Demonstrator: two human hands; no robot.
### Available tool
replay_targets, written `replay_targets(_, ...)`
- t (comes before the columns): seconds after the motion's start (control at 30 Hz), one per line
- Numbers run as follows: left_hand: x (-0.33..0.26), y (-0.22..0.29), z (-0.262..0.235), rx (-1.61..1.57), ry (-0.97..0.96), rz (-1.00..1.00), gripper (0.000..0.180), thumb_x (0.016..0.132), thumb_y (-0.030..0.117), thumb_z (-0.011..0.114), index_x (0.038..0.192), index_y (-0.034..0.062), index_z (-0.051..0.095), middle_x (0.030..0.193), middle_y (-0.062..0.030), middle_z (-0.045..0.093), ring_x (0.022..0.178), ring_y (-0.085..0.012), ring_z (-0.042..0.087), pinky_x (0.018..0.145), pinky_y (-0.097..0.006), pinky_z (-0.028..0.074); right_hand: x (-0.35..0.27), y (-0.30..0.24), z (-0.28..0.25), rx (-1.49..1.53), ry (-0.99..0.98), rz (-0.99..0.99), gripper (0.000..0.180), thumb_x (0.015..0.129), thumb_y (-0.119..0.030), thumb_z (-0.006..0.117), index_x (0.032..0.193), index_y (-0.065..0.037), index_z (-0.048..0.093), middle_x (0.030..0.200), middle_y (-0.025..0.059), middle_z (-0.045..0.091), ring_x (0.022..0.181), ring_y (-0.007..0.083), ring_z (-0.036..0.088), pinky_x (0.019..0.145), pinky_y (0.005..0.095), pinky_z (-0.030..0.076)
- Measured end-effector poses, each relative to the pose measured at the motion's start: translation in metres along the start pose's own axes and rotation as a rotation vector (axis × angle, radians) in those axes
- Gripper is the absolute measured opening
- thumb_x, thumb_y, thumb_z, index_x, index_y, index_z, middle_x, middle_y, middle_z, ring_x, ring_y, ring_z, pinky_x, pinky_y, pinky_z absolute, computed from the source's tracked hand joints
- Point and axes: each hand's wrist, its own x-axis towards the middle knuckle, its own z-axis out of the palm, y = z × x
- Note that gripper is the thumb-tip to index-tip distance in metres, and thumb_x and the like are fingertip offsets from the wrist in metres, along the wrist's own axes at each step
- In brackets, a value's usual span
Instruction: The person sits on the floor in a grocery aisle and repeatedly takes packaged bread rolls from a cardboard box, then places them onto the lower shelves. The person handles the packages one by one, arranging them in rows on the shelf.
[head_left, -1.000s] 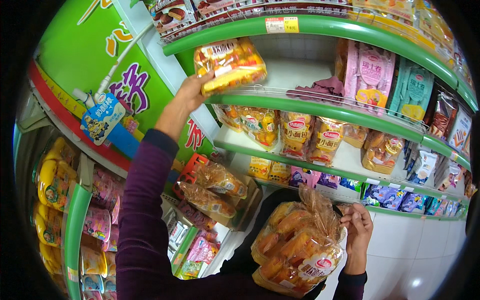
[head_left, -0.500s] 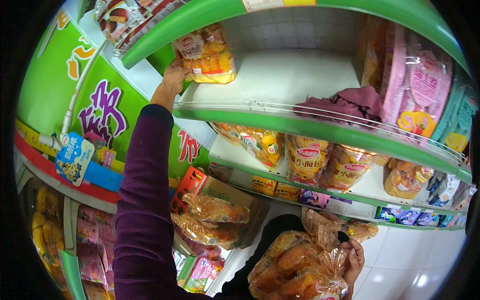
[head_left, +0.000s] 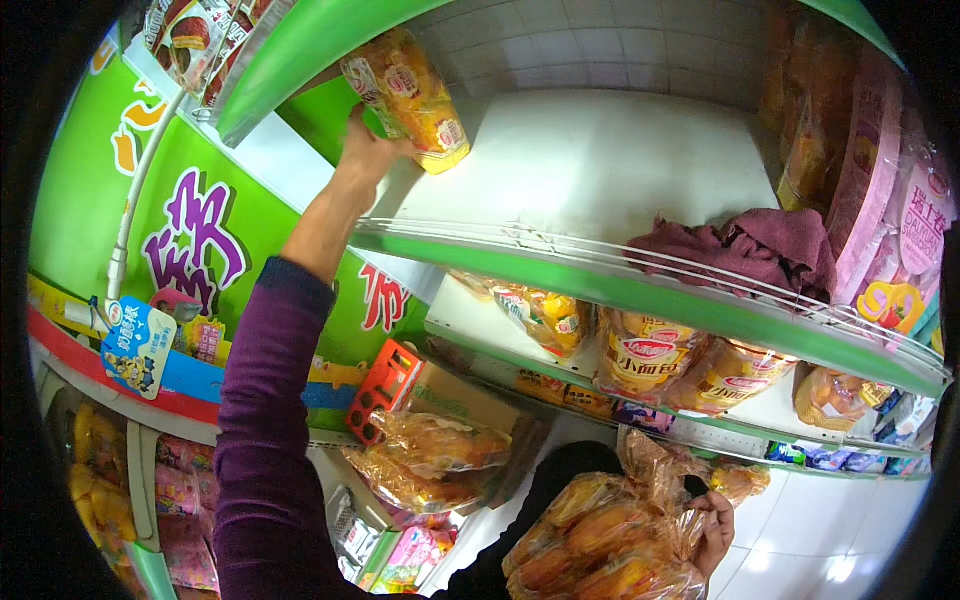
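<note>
My left hand point(head_left: 368, 158) reaches up to the top shelf, its fingers spread against the lower left side of a clear-and-yellow bread bag point(head_left: 408, 88). This bag stands tilted at the shelf's left end. Lower down, my right hand point(head_left: 714, 528) grips the gathered plastic of a large clear bag of bread rolls point(head_left: 590, 540). That bag hangs in front of my dark trousers, and part of my right hand is hidden behind the crinkled plastic.
On the white top shelf point(head_left: 580, 150) lie a crumpled purple cloth point(head_left: 740, 250) and pink packages point(head_left: 915, 215). Bagged bread point(head_left: 650, 350) lines the shelf below. At lower left, more bread bags point(head_left: 440, 445) rest on a cardboard box point(head_left: 465, 390). A green shelf edge point(head_left: 600, 285) curves across.
On the top shelf the bread bag has turned and tilted, showing its side. My left hand has shifted from its corner to its side, fingers spreading. The right hand keeps its hold.
</note>
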Motion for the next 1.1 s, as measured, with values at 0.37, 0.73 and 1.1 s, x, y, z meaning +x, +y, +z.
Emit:
replay_targets(0.37,0.068,0.008,0.060,0.387,0.218,-0.087,0.118,0.076,0.043,0.094,0.161,0.0039,0.022,0.149,-0.0200,0.053,0.134,-0.0324,0.055,0.115,-0.048,0.047,-0.005,0.006,-0.004,0.020,-0.003,0.035,0.042,0.100,-0.022,0.069,0.133,0.003,0.061,0.108,0.0098,0.067,0.096,0.0173,0.062,0.087,0.0304,0.051)
replay_targets(0.73,0.116,-0.021,0.077,0.542,0.327,0.044,0.136,0.070,0.064,0.088,0.165,0.0010,0.013,0.159,-0.0289,0.036,0.147,-0.0424,0.037,0.122,-0.046,0.037,-0.005,0.002,-0.022,-0.008,0.016,0.014,0.035,0.105,-0.020,0.063,0.133,0.002,0.060,0.110,0.0123,0.065,0.103,0.0193,0.061,0.095,0.0322,0.047)
replay_targets(1.1,0.118,-0.042,0.057,0.706,0.383,0.154,0.150,0.066,0.080,0.083,0.166,-0.0041,0.008,0.166,-0.0354,0.025,0.156,-0.0488,0.025,0.128,-0.047,0.029,0.002,-0.004,-0.011,-0.011,0.061,0.046,0.039,0.101,-0.022,0.068,0.131,0.002,0.061,0.107,0.0107,0.067,0.099,0.0181,0.062,0.091,0.0309,0.049)
